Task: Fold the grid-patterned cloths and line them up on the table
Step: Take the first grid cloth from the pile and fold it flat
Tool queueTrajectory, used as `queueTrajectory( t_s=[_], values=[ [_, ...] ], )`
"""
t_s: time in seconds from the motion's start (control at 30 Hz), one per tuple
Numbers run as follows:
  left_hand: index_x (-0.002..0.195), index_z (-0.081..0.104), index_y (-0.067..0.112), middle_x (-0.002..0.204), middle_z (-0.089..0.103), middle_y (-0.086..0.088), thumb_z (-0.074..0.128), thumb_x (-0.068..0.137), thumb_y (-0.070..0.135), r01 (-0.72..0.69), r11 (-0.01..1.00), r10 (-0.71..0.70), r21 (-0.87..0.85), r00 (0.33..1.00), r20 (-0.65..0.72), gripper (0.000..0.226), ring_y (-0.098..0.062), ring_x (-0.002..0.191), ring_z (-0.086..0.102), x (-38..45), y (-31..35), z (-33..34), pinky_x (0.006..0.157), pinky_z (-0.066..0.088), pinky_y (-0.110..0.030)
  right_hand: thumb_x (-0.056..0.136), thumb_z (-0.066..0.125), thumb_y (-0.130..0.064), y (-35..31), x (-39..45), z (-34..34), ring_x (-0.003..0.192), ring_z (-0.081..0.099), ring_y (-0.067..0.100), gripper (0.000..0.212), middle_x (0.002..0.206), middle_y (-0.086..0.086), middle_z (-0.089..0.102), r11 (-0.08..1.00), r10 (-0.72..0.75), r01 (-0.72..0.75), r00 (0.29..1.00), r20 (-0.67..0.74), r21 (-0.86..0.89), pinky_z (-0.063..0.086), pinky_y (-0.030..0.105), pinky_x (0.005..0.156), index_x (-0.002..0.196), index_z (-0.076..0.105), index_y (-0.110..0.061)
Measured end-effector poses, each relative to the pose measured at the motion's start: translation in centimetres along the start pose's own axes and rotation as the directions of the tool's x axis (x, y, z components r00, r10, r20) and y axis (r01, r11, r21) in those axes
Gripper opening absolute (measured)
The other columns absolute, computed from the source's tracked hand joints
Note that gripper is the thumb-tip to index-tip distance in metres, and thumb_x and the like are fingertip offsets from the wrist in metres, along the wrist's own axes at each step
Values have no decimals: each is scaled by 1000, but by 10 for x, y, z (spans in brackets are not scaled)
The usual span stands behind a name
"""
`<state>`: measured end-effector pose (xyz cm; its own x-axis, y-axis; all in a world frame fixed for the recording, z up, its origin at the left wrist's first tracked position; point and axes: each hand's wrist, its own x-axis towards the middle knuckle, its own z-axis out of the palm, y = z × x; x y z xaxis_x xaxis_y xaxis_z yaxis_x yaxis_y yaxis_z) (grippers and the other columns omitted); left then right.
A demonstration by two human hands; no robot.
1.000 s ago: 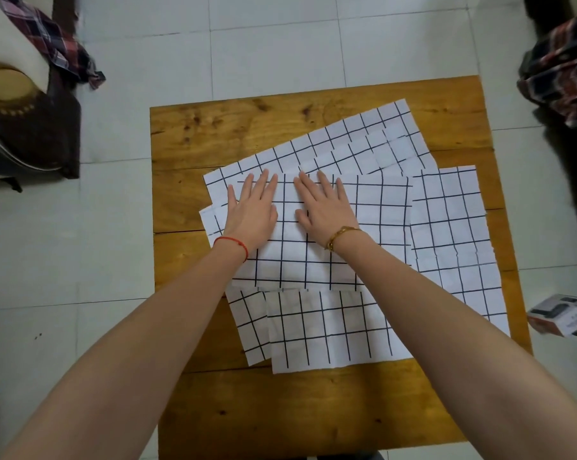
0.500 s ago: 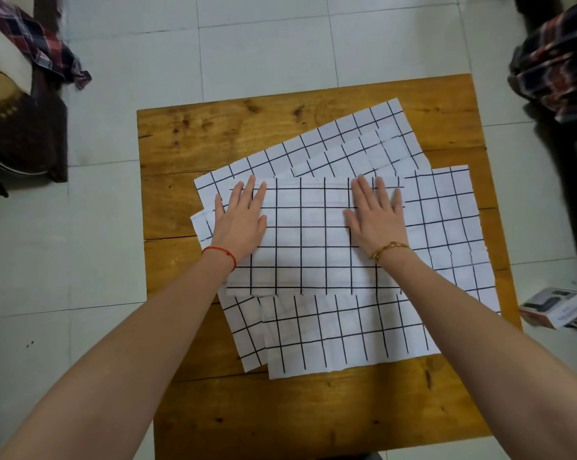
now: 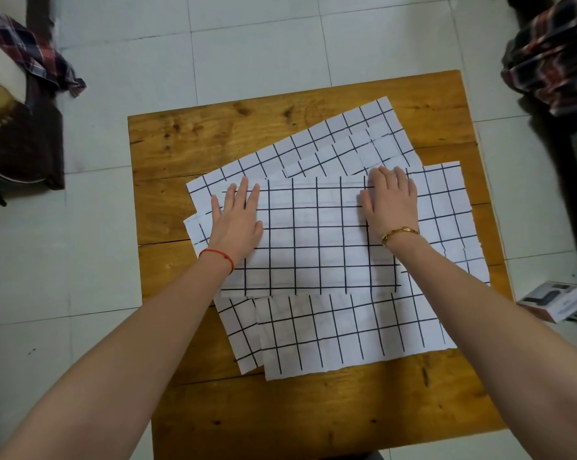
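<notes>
Head view: the flat, open left hand (image 3: 235,220) and right hand (image 3: 391,200) have slid apart, smoothing the folded grid cloth (image 3: 313,240) before lining up.

The cloths (image 3: 317,234) are white, crossed by thin black lines into a square grid. Under them the table (image 3: 181,141) is honey-brown wood with dark knots. A red string (image 3: 218,255) circles the left wrist, a gold bracelet (image 3: 399,232) the right. Red-and-dark plaid fabric (image 3: 546,61) lies at both far corners, over pale grey-white floor tiles (image 3: 254,34).
</notes>
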<state>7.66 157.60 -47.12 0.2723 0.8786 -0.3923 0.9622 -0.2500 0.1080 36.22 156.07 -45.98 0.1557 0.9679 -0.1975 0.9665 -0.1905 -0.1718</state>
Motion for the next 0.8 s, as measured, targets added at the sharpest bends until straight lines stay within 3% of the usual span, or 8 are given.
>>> queueTrajectory(
  t_s=[0.1, 0.23, 0.4, 0.57, 0.7, 0.8],
  values=[
    [146, 31, 12, 155, 22, -12, 52, 90, 23, -24, 1000, 25, 11, 995, -96, 61, -32, 141, 21, 2, 8, -6, 114, 20, -53, 94, 45, -23, -13, 13, -10, 124, 42, 27, 34, 128, 6, 55, 992, -102, 101, 995, 6, 77, 31, 40, 104, 125, 52, -13],
    [134, 46, 13, 143, 40, -9, 53, 86, 12, -72, 994, 51, -86, 972, -230, 48, -29, 127, 37, 12, 23, -16, 103, 31, -43, 92, 48, -19, -36, 26, -12, 115, 45, 29, 31, 122, 7, 60, 962, -249, 240, 967, 61, 127, 38, 39, 91, 122, 57, -13],
    [138, 44, 17, 140, 45, -2, 48, 90, 12, -152, 973, 108, -176, 965, -237, 49, -27, 117, 42, 25, 40, -22, 92, 37, -40, 93, 47, -16, -60, 34, -5, 111, 44, 29, 32, 122, 8, 58, 967, -248, 245, 968, 44, 66, 36, 36, 85, 123, 54, -12],
    [141, 42, 18, 140, 46, -1, 48, 91, 13, -136, 958, 82, -253, 973, -214, 51, -26, 116, 43, 33, 51, -19, 92, 40, -39, 88, 49, -7, -54, 35, 4, 106, 45, 30, 28, 113, 11, 58, 980, -197, 196, 980, 36, 26, 35, 35, 83, 115, 57, -10],
    [140, 42, 19, 137, 45, -2, 50, 91, 12, -133, 942, 68, -308, 974, -214, 50, -24, 117, 44, 27, 54, -15, 94, 40, -38, 89, 51, -16, -49, 33, 3, 105, 45, 30, 22, 108, 10, 57, 980, -198, 197, 979, 37, 38, 34, 35, 86, 106, 62, -11],
    [140, 43, 17, 138, 45, -2, 51, 91, 10, -182, 910, 104, -373, 970, -218, 50, -24, 118, 46, 23, 54, -16, 98, 42, -38, 87, 53, -25, -47, 29, -2, 105, 43, 29, 19, 104, 6, 55, 969, -204, 193, 977, 60, 153, 29, 34, 87, 99, 65, -15]
  ],
)
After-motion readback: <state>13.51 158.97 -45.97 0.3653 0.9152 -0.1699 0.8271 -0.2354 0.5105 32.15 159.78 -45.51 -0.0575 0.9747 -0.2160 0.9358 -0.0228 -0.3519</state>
